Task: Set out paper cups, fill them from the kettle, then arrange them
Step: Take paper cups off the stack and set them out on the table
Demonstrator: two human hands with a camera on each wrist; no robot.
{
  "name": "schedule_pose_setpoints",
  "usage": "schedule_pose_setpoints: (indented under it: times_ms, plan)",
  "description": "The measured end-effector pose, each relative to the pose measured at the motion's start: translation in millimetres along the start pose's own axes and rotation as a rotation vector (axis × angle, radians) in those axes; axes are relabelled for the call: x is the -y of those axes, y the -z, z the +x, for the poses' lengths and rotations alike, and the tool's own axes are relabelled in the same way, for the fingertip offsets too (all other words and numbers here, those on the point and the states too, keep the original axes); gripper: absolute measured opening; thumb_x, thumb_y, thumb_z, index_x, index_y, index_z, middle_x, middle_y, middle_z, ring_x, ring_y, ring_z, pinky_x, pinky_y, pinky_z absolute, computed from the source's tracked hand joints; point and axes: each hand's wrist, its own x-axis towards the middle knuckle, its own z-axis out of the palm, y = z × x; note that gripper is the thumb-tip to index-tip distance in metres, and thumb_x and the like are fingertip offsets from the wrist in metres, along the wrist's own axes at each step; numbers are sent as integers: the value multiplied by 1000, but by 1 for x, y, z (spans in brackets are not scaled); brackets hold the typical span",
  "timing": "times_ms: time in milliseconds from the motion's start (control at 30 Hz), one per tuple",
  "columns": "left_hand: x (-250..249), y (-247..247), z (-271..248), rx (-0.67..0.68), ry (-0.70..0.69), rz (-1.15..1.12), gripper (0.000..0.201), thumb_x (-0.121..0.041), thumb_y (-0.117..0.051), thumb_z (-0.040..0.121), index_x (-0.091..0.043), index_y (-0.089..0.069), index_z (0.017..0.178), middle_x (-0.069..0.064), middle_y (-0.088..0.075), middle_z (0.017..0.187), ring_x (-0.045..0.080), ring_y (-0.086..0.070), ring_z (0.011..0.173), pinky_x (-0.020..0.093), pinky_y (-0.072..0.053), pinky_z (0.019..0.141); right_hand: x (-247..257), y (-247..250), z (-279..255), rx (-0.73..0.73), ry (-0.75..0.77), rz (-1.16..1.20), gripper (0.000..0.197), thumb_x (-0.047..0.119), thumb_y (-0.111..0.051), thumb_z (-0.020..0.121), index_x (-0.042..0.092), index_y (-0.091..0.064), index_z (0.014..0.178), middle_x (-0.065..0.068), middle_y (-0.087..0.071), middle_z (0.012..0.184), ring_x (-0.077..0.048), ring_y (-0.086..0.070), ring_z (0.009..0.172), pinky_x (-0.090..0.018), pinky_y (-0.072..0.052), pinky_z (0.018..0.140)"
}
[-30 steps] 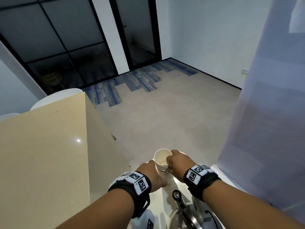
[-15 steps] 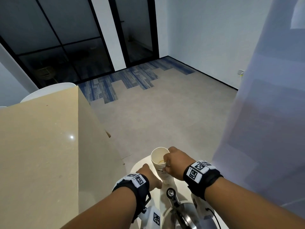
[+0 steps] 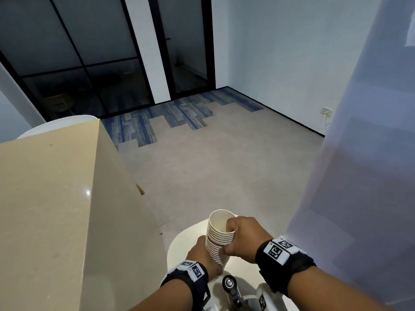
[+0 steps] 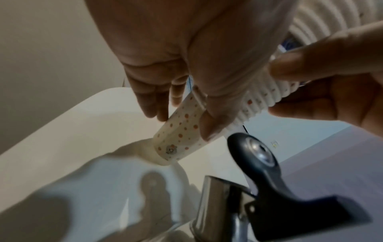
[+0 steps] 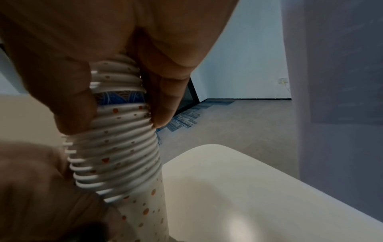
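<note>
A tall stack of white paper cups (image 3: pixel 219 234) with orange dots stands tilted above a white rounded surface (image 3: pixel 182 241). My right hand (image 3: pixel 238 234) grips the upper rims of the stack (image 5: pixel 116 147). Lower down, my left hand (image 3: pixel 203 252) pinches the bottom cup (image 4: pixel 178 135) between thumb (image 4: pixel 211 127) and fingers. The steel kettle (image 3: pixel 231 288) with its black handle (image 4: pixel 269 172) sits just below my wrists, near the frame's bottom edge. The stack's foot is hidden behind my left hand in the head view.
A beige table (image 3: pixel 45 198) fills the left, its edge close to my left arm. A white chair back (image 3: pixel 56 124) shows behind it. A pale partition (image 3: pixel 359 198) rises on the right. Open carpet floor (image 3: pixel 213 164) lies ahead.
My left hand has slid down the stack toward the bottom cup, so more of the stack shows. The right hand keeps its hold near the top.
</note>
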Motion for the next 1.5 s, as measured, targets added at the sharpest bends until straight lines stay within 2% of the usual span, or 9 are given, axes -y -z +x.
schedule_pose_setpoints:
  times_ms: [133, 233, 300, 467, 633, 833, 1067, 1367, 1500]
  plan:
    - [-5, 11, -14, -65, -51, 16, 33, -45, -56, 63, -26, -61, 90, -3, -68, 70, 12, -64, 58, 20, -44, 46, 1, 10, -8, -56, -19, 129, 30, 32, -80, 56, 25, -52, 64, 6, -63, 75, -11, -59, 60, -27, -51, 52]
    - [-15, 36, -31, -65, -95, 35, 27, -25, -64, 61, -18, -62, 87, -4, -64, 64, 7, -56, 46, 17, -42, 38, 14, 36, -19, -111, 3, 192, 32, 32, -81, 55, 22, -54, 70, 6, -63, 70, -10, -56, 59, -27, -50, 53]
    - [-25, 54, -45, -72, -145, 53, 30, -25, -62, 55, -17, -63, 84, -4, -63, 64, 9, -56, 45, 21, -53, 42, 28, 61, -29, -151, 29, 228, 34, 31, -83, 55, 24, -56, 75, 6, -64, 71, -8, -57, 58, -25, -50, 54]
    - [-44, 101, -103, -95, -219, -101, 35, -23, -60, 48, -9, -61, 80, -4, -61, 63, 13, -57, 48, 20, -46, 39, 78, 126, -70, -213, 154, 180, 40, 32, -87, 58, 30, -54, 80, 10, -66, 74, 2, -58, 62, -13, -46, 52]
    - [-43, 148, -191, -188, -316, -387, 65, -42, -76, 52, -28, -53, 111, -6, -67, 94, 16, -68, 82, 37, -61, 74, 151, 178, -133, -223, 271, 72, 46, 37, -88, 63, 36, -49, 88, 16, -63, 83, 2, -60, 73, -7, -40, 51]
    - [-7, 211, -307, -360, -507, -599, 75, -53, -83, 56, -34, -48, 120, -12, -66, 99, 7, -67, 86, 34, -62, 78, 263, 212, -208, -240, 420, 183, 49, 30, -91, 60, 30, -56, 94, 10, -69, 86, -10, -67, 80, -23, -51, 65]
    - [116, 279, -430, -518, -670, -821, 61, -30, -85, 73, -31, -49, 122, -6, -69, 102, 1, -68, 82, 16, -54, 67, 404, 162, -281, -128, 570, 232, 45, 35, -90, 63, 28, -55, 92, 5, -70, 83, -13, -68, 74, -29, -59, 65]
    - [300, 326, -529, -604, -773, -910, 42, -42, -73, 74, -30, -64, 112, 4, -74, 102, 21, -71, 92, 37, -59, 83, 557, 30, -328, 190, 686, 314, 39, 56, -55, 89, 19, -56, 100, -8, -67, 98, -35, -67, 96, -53, -56, 84]
    - [356, 337, -550, -616, -716, -870, 48, -56, -64, 78, -29, -63, 117, 7, -73, 108, 30, -69, 101, 58, -53, 94, 595, -2, -335, 318, 683, 371, 36, 48, -39, 101, 21, -61, 111, -5, -69, 106, -23, -68, 95, -46, -56, 91]
